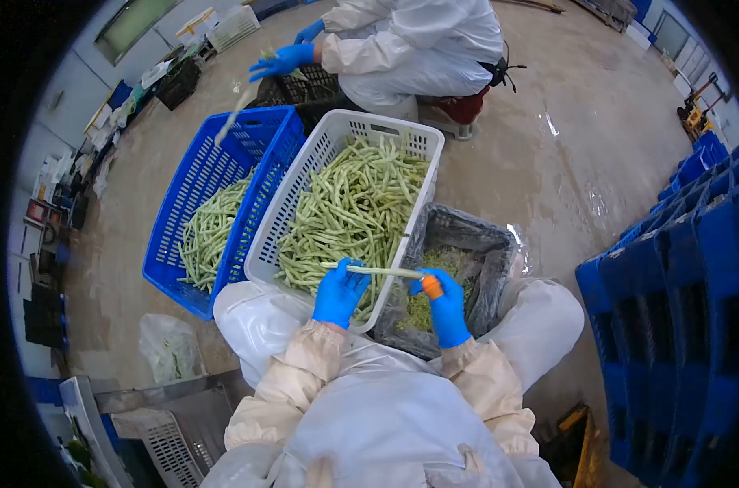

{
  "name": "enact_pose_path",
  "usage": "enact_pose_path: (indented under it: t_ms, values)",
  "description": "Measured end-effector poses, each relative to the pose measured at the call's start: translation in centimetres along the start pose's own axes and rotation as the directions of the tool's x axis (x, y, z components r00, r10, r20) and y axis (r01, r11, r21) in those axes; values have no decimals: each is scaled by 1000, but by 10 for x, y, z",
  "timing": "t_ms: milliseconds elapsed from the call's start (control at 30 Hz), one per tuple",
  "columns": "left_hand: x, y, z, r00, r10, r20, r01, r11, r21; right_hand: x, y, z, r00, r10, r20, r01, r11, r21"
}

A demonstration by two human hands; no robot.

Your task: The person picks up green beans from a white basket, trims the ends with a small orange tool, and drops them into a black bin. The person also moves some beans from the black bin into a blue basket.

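My left hand, in a blue glove, pinches one end of a long green bean held level above the white crate. At the bean's other end is my right hand, also blue-gloved, closed around a small tool with an orange handle; its blade or tip cannot be made out. Beneath the bean, a white crate holds a large heap of green beans. Below my right hand stands a bin lined with dark plastic, with small green trimmings in it.
A blue crate with more beans adjoins the white crate on the left. Opposite, a person in white with blue gloves works over a dark crate. Blue pallets stand at right. A plastic bag lies on the wet floor.
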State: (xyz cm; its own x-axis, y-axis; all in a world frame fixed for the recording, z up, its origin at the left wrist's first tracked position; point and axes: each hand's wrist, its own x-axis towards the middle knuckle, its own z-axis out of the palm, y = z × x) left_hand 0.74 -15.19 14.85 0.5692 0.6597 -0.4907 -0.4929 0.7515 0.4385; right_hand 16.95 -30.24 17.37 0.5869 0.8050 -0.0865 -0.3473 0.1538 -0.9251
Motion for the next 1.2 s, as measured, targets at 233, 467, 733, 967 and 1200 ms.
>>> enact_pose_path:
  t_ms: [233,467,733,967,1200]
  values:
    - [0,10,8,981,-192,17,185,961,205,-14,13,25,921,-57,386,217,897,-386]
    - [-30,60,19,974,-192,125,-8,516,856,18,13,-38,834,-221,-506,134,970,-203]
    - [-16,303,-17,416,717,559,-101,-574,812,10,40,-57,904,-403,-142,-46,238,-970]
    - [130,161,-50,735,156,660,-368,-726,581,22,52,-33,997,-64,-46,-44,36,-998]
    - [240,51,-57,790,-24,612,-219,-944,245,28,63,-20,997,82,5,-20,305,-952]
